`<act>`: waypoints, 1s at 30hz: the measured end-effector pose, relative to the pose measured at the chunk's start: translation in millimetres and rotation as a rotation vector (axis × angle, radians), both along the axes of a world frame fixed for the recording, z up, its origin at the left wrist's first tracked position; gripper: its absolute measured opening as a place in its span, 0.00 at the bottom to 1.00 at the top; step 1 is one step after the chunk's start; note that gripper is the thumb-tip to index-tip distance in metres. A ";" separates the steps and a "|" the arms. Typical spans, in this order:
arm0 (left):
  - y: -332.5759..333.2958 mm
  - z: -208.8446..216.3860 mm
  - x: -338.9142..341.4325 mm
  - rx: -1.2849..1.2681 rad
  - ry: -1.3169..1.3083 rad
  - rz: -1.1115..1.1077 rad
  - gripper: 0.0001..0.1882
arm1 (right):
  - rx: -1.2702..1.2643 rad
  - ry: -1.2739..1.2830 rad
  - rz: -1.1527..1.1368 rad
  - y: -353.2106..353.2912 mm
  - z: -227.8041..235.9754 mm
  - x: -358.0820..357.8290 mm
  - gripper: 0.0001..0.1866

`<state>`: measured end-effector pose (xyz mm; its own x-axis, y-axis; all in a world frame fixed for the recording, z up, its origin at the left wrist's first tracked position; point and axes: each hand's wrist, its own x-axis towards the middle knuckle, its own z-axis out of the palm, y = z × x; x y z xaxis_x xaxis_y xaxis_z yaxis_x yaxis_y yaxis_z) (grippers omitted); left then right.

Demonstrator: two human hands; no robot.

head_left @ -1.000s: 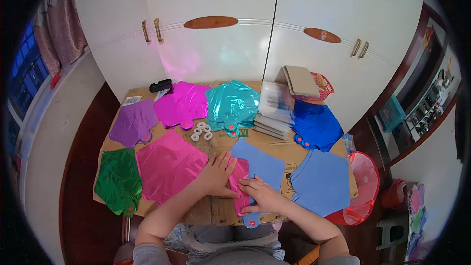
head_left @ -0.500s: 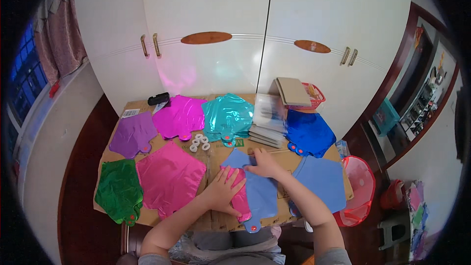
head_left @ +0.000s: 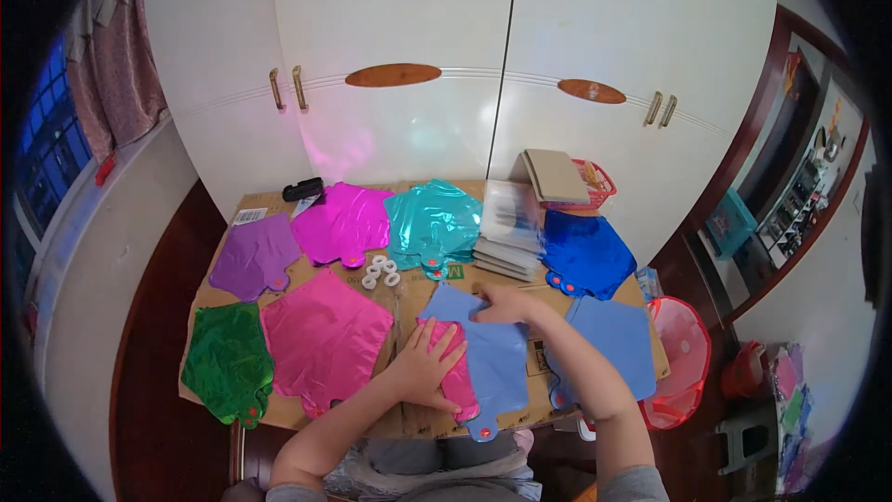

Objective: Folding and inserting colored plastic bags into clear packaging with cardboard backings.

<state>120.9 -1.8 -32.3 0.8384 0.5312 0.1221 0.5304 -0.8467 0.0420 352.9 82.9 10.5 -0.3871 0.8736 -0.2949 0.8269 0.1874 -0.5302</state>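
A light-blue flat foil balloon (head_left: pixel 497 367) lies at the near middle of the cardboard, its round tab with a red dot hanging toward me. Over its left part is a narrow folded strip of pink foil (head_left: pixel 455 379). My left hand (head_left: pixel 427 370) presses on this strip, fingers spread. At the upper right of the light-blue balloon, my right hand (head_left: pixel 505 303) has its fingers curled in, the thumb against the foil; the fingertips are partly hidden and seem to pinch it.
Flat foil balloons surround my hands: pink (head_left: pixel 325 339), green (head_left: pixel 228 363), purple (head_left: pixel 254 256), magenta (head_left: pixel 344 223), teal (head_left: pixel 434 223), dark blue (head_left: pixel 587 256) and another light blue (head_left: pixel 609 349). White rings (head_left: pixel 379 271), stacked clear packets (head_left: pixel 509 223) and a red basket (head_left: pixel 599 184) stand behind.
My right hand's fingers have curled in, and the hand has shifted slightly right along the light-blue foil. My left hand stays on the pink strip.
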 end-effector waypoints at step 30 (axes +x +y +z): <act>-18.0 1.5 14.2 -0.062 0.092 0.147 0.62 | 0.314 0.251 -0.510 -87.3 -44.5 34.4 0.31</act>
